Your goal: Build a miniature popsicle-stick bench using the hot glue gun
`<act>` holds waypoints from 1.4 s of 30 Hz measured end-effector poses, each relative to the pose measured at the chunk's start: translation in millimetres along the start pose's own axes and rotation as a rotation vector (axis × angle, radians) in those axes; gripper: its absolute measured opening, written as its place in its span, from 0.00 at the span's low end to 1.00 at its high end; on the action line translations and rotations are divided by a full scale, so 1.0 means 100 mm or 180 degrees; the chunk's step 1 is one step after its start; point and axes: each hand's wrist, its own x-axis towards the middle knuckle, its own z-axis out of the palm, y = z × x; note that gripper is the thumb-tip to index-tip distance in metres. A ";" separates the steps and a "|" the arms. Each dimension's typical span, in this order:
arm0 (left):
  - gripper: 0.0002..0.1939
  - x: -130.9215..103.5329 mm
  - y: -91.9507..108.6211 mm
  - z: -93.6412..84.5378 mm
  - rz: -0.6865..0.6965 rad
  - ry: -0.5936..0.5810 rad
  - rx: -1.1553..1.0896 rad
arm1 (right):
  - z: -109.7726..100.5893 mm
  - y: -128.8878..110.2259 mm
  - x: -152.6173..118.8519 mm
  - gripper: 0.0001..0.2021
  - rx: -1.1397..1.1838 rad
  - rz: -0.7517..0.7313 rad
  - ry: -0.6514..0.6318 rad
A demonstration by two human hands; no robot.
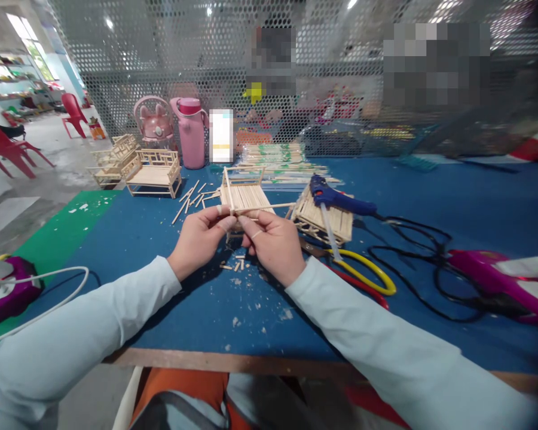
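In the middle of the head view, a miniature wooden bench with a slatted seat is partly hidden behind my fingers. My left hand pinches it at its near corner, where an upright stick ends. A thin wooden stick runs rightward from that corner, and the fingertips of my right hand are closed on it close to the joint. Both thumbs nearly meet. Just right of my hands, a hot glue gun lies on another slatted wooden piece, its glue stick pointing toward me.
Scissors with yellow and red handles lie beside the glue gun's cable. Finished-looking miniature benches, cut sticks and a pink bottle are at the back left. Packed sticks lie before the perforated screen. Purple power strips flank the table.
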 end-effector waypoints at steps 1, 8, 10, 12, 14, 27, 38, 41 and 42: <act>0.09 0.00 0.00 0.00 0.0019 -0.0017 0.0038 | 0.00 0.00 0.00 0.13 0.0011 0.0019 0.0006; 0.10 0.02 -0.03 -0.04 0.0093 -0.0091 0.0363 | 0.00 -0.04 -0.01 0.13 0.0062 0.0131 0.0027; 0.10 0.02 -0.03 -0.04 0.0098 -0.0075 0.0385 | 0.00 -0.05 -0.01 0.13 0.0077 0.0140 0.0025; 0.11 0.01 -0.01 -0.03 0.0117 -0.0079 0.0313 | 0.00 -0.05 -0.01 0.13 0.0087 0.0131 0.0012; 0.11 -0.01 0.00 -0.01 0.0163 -0.0079 0.0230 | 0.00 -0.04 -0.01 0.13 0.0083 0.0096 0.0001; 0.10 -0.01 0.02 0.00 0.0215 -0.0065 0.0701 | 0.00 -0.05 -0.01 0.11 0.0180 0.0072 0.0060; 0.11 -0.03 0.02 0.02 0.0211 0.0105 0.0687 | 0.00 -0.02 -0.01 0.12 -0.0009 -0.0303 0.0040; 0.11 -0.03 0.02 0.02 0.0193 0.0096 0.0597 | -0.02 -0.01 -0.02 0.13 -0.0124 -0.0387 0.0004; 0.11 -0.03 0.03 0.02 0.0186 0.0090 0.0590 | -0.03 0.00 -0.03 0.13 -0.0157 -0.0380 0.0001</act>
